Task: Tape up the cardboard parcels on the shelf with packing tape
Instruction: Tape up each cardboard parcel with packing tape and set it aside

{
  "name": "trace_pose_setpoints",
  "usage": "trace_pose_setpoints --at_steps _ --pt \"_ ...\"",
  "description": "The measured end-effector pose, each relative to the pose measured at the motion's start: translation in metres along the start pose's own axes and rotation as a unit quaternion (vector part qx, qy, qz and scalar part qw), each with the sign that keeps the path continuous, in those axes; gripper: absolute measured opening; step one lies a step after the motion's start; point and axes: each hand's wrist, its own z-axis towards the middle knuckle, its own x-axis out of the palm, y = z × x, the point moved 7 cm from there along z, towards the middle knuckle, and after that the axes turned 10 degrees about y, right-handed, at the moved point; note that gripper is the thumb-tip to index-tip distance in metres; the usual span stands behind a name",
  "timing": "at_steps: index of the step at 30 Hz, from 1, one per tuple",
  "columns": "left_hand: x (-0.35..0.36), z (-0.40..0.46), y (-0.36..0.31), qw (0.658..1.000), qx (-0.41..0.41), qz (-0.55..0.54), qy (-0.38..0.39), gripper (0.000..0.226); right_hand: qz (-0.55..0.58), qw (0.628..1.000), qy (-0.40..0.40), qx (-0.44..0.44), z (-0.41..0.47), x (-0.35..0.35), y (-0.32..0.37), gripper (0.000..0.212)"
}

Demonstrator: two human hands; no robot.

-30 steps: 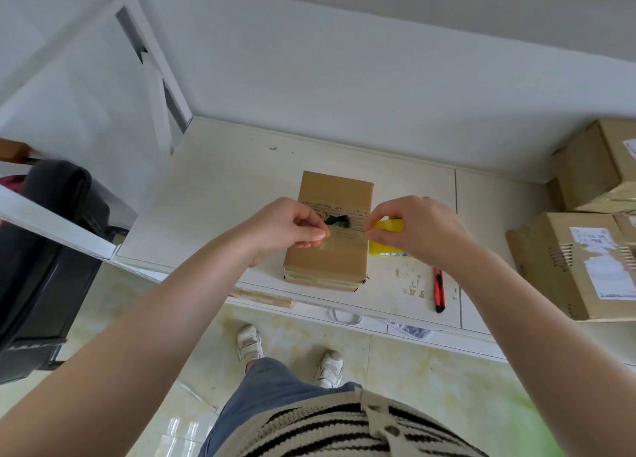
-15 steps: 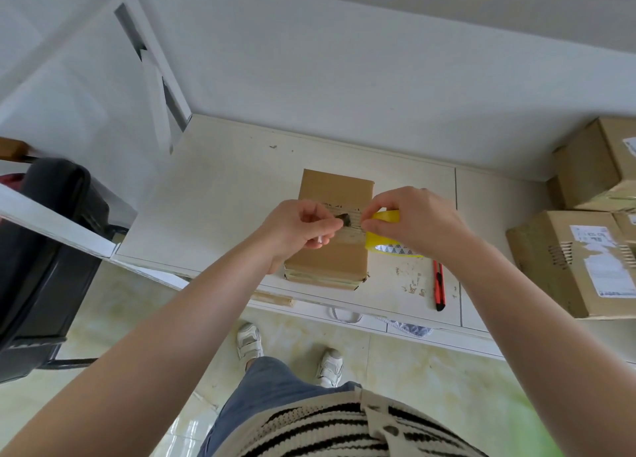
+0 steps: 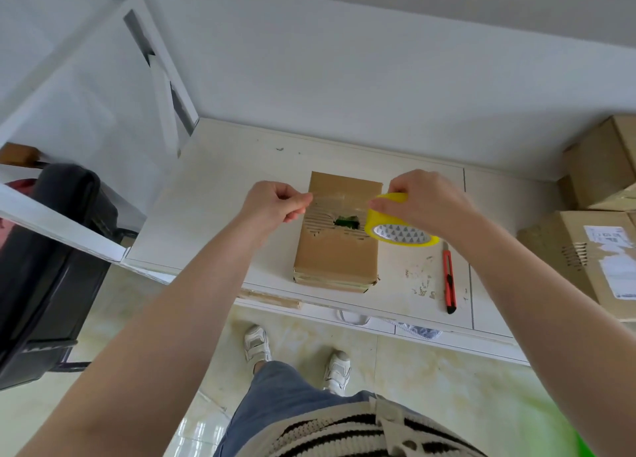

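A small cardboard parcel lay flat on the white shelf, near its front edge, with its long axis running from the person toward the wall; a torn hole in its top face showed something green inside. The left hand hovered just beyond the parcel's left edge, its thumb and fingers pinched together on the free end of a clear tape strip. That strip stretched left to right across the parcel, over its far half, at right angles to the long axis. The right hand was curled round a yellow tape roll above the parcel's right edge, the roll tilted so its printed core faced the camera; the print was too small to read. A red box cutter lay on the shelf to the right, pointing away from the person. Further right stood larger cardboard boxes, one bearing a torn white label with unreadable writing
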Motion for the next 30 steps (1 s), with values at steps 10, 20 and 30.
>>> trace_pose_setpoints --at_steps 10,20,30 --pt "0.002 0.022 0.039 0.999 -0.032 0.013 -0.026 0.03 -0.031 0.999 0.009 0.017 0.031 0.02 0.013 0.053" --pt "0.007 0.032 0.054 0.997 -0.062 0.034 -0.034 0.031 -0.047 0.999 0.002 0.012 0.037 0.028 0.016 0.056" --pt "0.011 0.002 0.027 0.86 0.108 0.413 -0.28 0.037 -0.043 0.999 -0.007 0.016 0.037 0.03 0.018 0.057"
